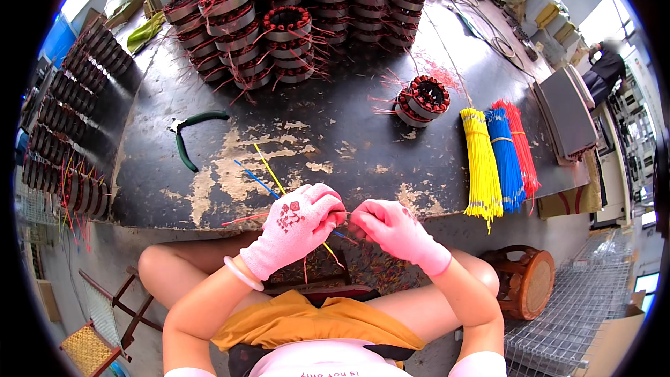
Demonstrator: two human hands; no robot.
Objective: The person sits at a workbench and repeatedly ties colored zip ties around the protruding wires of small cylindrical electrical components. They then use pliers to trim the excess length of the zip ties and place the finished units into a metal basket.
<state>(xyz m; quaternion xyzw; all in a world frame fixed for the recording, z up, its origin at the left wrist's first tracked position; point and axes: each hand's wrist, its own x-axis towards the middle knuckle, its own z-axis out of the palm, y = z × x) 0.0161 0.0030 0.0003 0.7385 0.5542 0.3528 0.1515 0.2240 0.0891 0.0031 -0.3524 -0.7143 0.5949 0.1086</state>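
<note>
My left hand (296, 227) and my right hand (394, 229), both in pink gloves, meet at the near edge of the dark worn workbench (335, 132). The fingertips of both pinch thin wires together. A yellow wire (269, 167) and a blue wire (255, 180) run from my left hand back across the bench top; a red wire (244, 220) sticks out to the left. A single motor stator (422, 100) with red windings lies on the bench ahead of my right hand.
Stacks of wound stators (286, 21) fill the far bench. Green-handled pliers (190, 132) lie at left. Bundles of yellow (481, 164), blue (506, 157) and red wires (522, 146) lie at right. A wooden stool (523, 281) stands by my right knee. More stators (66, 126) line the left.
</note>
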